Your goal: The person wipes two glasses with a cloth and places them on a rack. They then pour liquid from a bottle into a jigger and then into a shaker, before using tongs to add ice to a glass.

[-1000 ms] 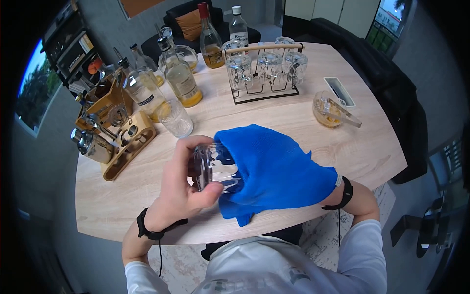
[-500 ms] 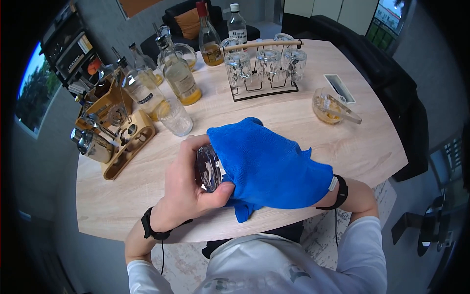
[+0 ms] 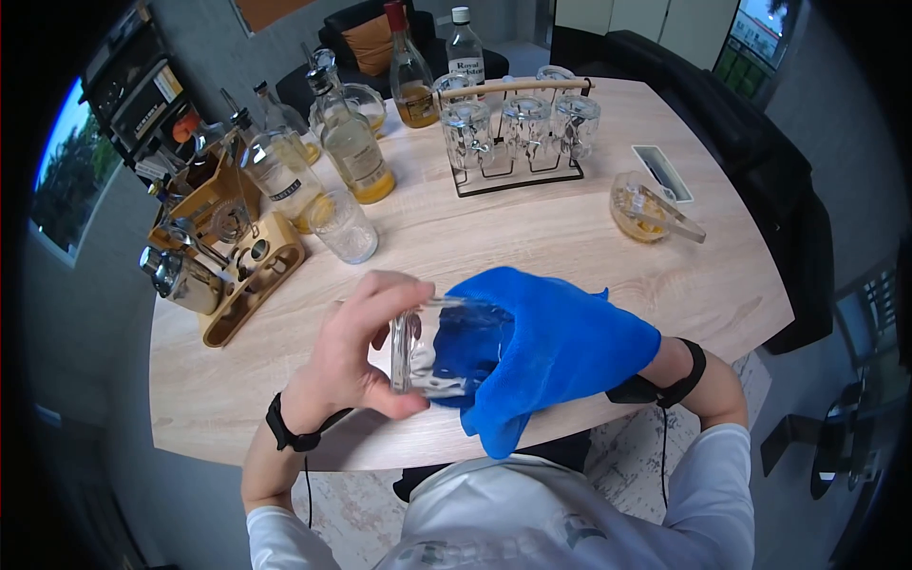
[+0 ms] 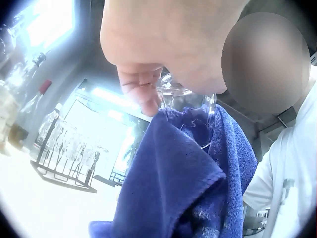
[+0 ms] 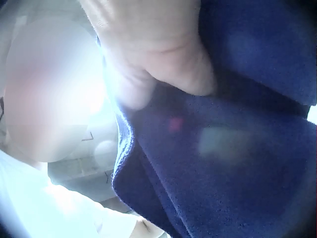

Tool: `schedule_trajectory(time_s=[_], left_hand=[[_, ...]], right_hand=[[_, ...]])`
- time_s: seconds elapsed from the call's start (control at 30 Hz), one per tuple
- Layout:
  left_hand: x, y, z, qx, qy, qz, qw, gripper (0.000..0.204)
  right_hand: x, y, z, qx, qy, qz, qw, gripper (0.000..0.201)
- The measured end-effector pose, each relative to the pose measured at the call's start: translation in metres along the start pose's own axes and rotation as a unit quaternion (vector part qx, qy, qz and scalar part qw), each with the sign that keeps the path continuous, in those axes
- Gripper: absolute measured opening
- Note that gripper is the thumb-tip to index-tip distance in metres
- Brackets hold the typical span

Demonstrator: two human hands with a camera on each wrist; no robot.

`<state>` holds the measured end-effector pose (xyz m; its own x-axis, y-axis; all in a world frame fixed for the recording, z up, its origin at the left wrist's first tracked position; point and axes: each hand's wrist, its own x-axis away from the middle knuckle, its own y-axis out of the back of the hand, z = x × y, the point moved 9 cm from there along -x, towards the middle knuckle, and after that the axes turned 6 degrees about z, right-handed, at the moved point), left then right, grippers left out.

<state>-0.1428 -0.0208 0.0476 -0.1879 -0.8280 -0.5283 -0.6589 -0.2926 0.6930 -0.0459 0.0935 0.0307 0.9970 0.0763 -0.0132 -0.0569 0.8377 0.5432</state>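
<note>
In the head view my left hand (image 3: pixel 350 347) grips a clear drinking glass (image 3: pixel 408 356) by its base end, fingers above and thumb below. The glass lies on its side in the air over the near table edge, its mouth toward the right. A blue cloth (image 3: pixel 584 342) covers my right hand and reaches into the glass; blue shows through its wall. In the right wrist view the right hand (image 5: pixel 163 59) holds the cloth, with the thumb and a finger pressed into a fold. The left wrist view shows the cloth (image 4: pixel 158 178) around the glass mouth.
A rack (image 3: pixel 518 185) with several glass mugs stands at the back. Liquor bottles (image 3: pixel 351 152) crowd the left side, beside a textured glass (image 3: pixel 344 228) and a wooden bar-tool stand (image 3: pixel 223 323). To the right sits a glass bowl (image 3: pixel 632 223) with tongs (image 3: pixel 674 223).
The glass and cloth first came closer together, the left hand over the cloth's edge. Now the left hand has shifted back, more of the glass shows, and the cloth has moved slightly right.
</note>
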Motion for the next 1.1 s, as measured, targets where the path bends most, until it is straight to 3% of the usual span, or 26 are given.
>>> schedule_trajectory(time_s=[0.03, 0.13, 0.17, 0.23, 0.33, 0.37, 0.43, 0.5, 0.57, 0.63, 0.7, 0.77, 0.8, 0.87, 0.93, 1.0, 1.1], left_hand=[[0.004, 0.002, 0.013, 0.051, 0.068, -0.036, 0.996, 0.106], [0.010, 0.005, 0.017, 0.171, 0.165, -0.112, 0.965, 0.107], [0.010, 0.001, 0.020, 0.221, 0.235, -0.087, 0.942, 0.103], [0.008, -0.009, 0.021, 0.232, 0.276, -0.054, 0.931, 0.081], [0.008, -0.019, 0.021, 0.183, 0.333, 0.005, 0.925, 0.069], [0.007, -0.018, 0.021, 0.183, 0.323, -0.011, 0.928, 0.061], [0.004, -0.019, 0.016, 0.156, 0.316, -0.025, 0.936, 0.065], [-0.003, -0.019, 0.010, 0.128, 0.307, -0.037, 0.942, 0.068], [-0.015, -0.021, -0.005, -0.042, 0.267, 0.017, 0.963, 0.075], [-0.013, -0.025, 0.001, 0.005, 0.271, 0.015, 0.962, 0.078], [-0.010, -0.026, 0.008, 0.053, 0.278, 0.014, 0.959, 0.082], [-0.017, -0.013, -0.008, 0.010, 0.162, -0.028, 0.986, 0.085], [-0.015, -0.010, -0.008, 0.010, 0.162, -0.028, 0.986, 0.085], [-0.008, -0.003, -0.002, 0.084, 0.207, -0.041, 0.974, 0.090], [-0.003, 0.002, 0.001, 0.108, 0.200, -0.064, 0.972, 0.088], [0.008, 0.010, 0.009, 0.130, 0.241, -0.113, 0.955, 0.079], [0.007, 0.009, 0.008, 0.109, 0.258, -0.097, 0.955, 0.066]], right_hand=[[0.001, -0.002, 0.001, 0.000, 0.000, 0.001, 1.000, 0.090], [0.007, 0.010, 0.011, -0.042, 0.018, -0.069, 0.997, 0.087], [0.007, 0.010, 0.014, 0.031, -0.026, -0.050, 0.998, 0.085], [0.003, 0.014, 0.030, 0.102, -0.069, -0.028, 0.992, 0.083], [-0.010, -0.003, 0.026, 0.288, -0.141, 0.087, 0.943, 0.079], [-0.012, -0.013, 0.017, 0.305, -0.054, 0.044, 0.950, 0.073], [-0.005, -0.028, 0.000, 0.317, 0.033, 0.001, 0.948, 0.067], [0.004, -0.025, -0.009, 0.151, 0.057, -0.048, 0.986, 0.060], [0.011, -0.020, -0.004, 0.077, 0.080, -0.081, 0.991, 0.054], [0.013, -0.012, 0.008, 0.062, 0.095, -0.098, 0.989, 0.050], [0.004, -0.010, 0.018, 0.072, 0.062, -0.068, 0.993, 0.049], [0.001, -0.005, 0.034, 0.146, 0.050, -0.078, 0.985, 0.046], [0.001, 0.000, 0.042, 0.218, 0.049, -0.096, 0.970, 0.044], [-0.002, 0.005, 0.052, 0.232, 0.059, -0.094, 0.966, 0.042], [-0.002, 0.006, 0.050, 0.245, 0.069, -0.093, 0.963, 0.039], [-0.001, 0.008, 0.029, 0.206, 0.020, -0.081, 0.975, 0.086], [-0.005, 0.009, 0.035, 0.227, -0.028, -0.053, 0.972, 0.073]])
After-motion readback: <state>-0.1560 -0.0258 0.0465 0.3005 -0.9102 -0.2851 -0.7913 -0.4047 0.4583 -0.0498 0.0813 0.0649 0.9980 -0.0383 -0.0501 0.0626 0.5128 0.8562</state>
